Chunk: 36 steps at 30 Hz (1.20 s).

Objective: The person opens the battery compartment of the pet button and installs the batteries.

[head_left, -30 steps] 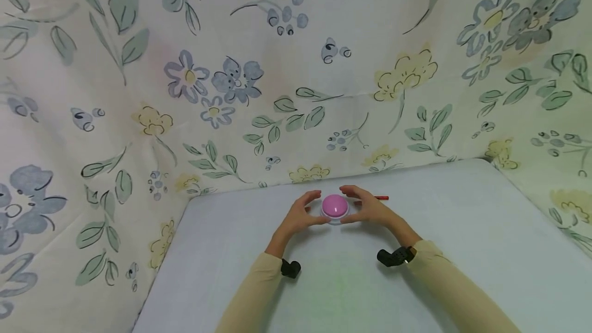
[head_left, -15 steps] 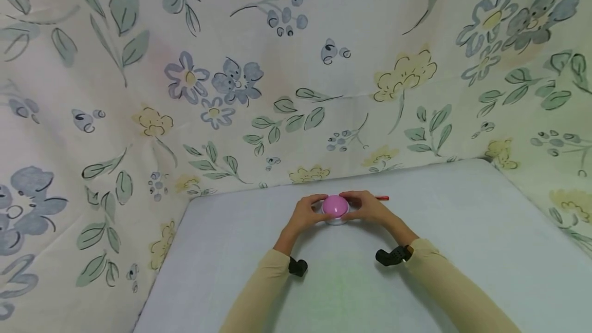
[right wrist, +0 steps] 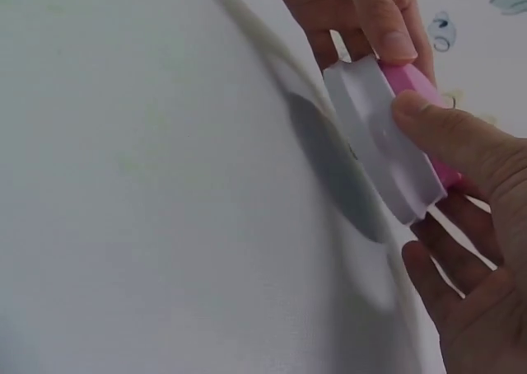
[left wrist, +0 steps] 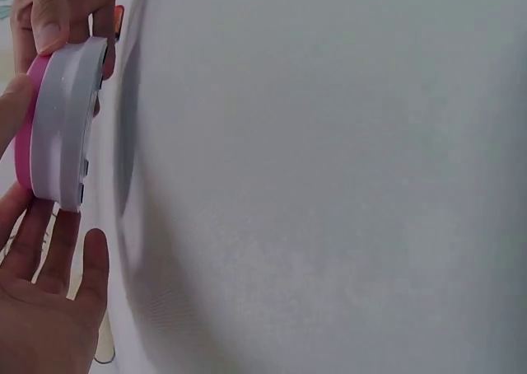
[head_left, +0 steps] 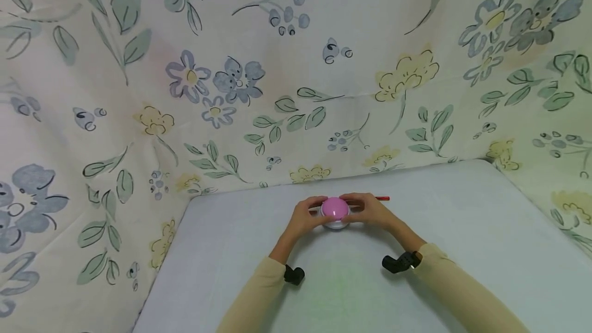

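A round push-button with a pink dome (head_left: 335,207) and a white base (left wrist: 67,119) is held between both hands, a little above the pale tabletop (head_left: 324,292). My left hand (head_left: 305,216) grips its left side with thumb and fingers curled round the rim. My right hand (head_left: 372,210) grips the right side, its thumb (right wrist: 449,135) pressing on the white base (right wrist: 379,139). In both wrist views the button casts a shadow on the cloth beneath it. The left palm (left wrist: 41,316) shows below the button.
A thin red pen (head_left: 383,198) lies on the table just behind my right hand. Floral fabric (head_left: 240,81) walls the table at the back and on both sides. The table's left edge (head_left: 157,276) drops off beside the fabric.
Both hands closed in from either side onto the button and took hold of it. It has since come slightly up and toward me.
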Motion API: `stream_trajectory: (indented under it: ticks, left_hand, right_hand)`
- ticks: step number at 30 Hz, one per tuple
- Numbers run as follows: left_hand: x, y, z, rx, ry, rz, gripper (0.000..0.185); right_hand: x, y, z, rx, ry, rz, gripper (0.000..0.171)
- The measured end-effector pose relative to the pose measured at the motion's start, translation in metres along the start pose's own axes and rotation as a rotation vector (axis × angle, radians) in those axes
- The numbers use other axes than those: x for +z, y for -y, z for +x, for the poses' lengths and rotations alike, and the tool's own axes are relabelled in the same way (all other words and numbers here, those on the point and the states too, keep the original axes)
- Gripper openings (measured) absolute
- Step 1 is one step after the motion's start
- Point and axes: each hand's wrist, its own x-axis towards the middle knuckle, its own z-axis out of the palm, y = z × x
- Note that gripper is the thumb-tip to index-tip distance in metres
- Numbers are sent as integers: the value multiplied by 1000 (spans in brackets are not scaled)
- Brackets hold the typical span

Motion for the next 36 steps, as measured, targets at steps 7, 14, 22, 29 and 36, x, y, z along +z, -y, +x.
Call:
stream_trajectory:
  ticks: [7,14,22,29,36]
  left_hand:
    - [3,-13,-12,-17,-11,-98,57]
    - [3,-15,-22,22,-22,-143,58]
    - [-1,-18,-28,88,-3,-80,62]
    - [-1,-27,-30,122,2,-111,61]
    - [1,-35,-31,108,44,-88,68]
  right_hand:
    - [1,11,-15,-18,-18,78,63]
    - [5,25,-19,-41,-29,126,60]
    - [10,29,-23,-53,-35,165,62]
    - [14,24,-32,-112,9,167,76]
    - [18,24,-36,-131,-56,165,73]
